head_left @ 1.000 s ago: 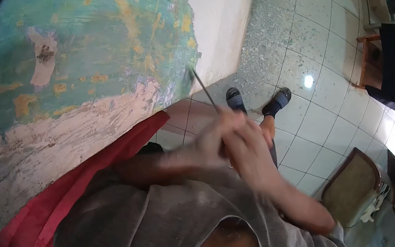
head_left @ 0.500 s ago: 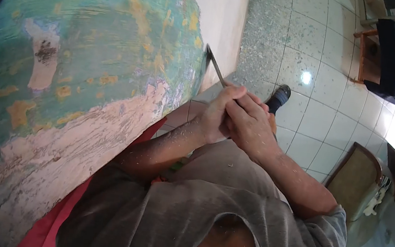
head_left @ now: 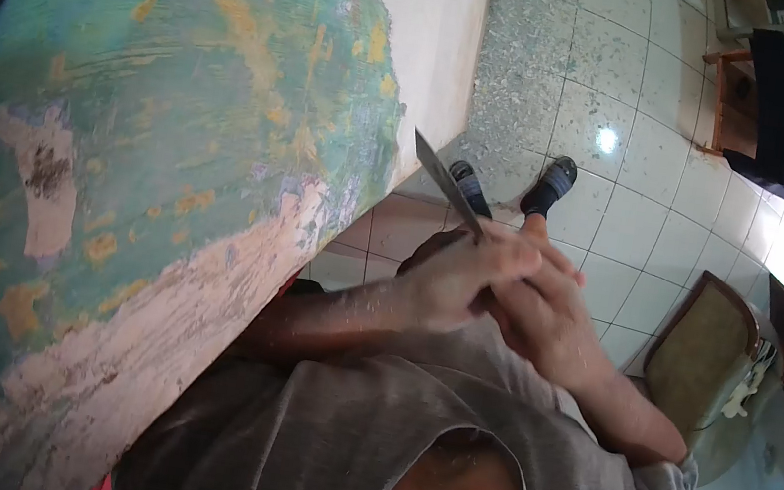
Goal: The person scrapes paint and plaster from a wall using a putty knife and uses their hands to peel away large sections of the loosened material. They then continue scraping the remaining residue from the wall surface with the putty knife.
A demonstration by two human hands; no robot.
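Observation:
A scraper [head_left: 450, 185] with a long, flat dark blade points up and to the left, in front of the wall. Its handle is hidden inside my two hands, which are clasped together. My left hand [head_left: 462, 280] is closed around it, slightly blurred. Wrapped against the left one from the other side, my right hand [head_left: 548, 312] is closed too, its fingers overlapping. The wall [head_left: 211, 109] at the left carries worn green paint with yellowish patches, and bare pinkish plaster lower down. The blade tip looks apart from the wall's ragged paint edge.
Paint flakes [head_left: 521, 73] litter the tiled floor [head_left: 652, 216] beside the wall. My sandalled feet [head_left: 550, 187] stand just beyond my hands. A cushioned chair [head_left: 707, 359] is at the right, and a dark-covered table [head_left: 781, 114] holding assorted items stands at the upper right.
Both hands have drawn back toward my body and slightly right, taking the scraper away from the wall edge. The blade has turned, showing its broad side. Both feet now show.

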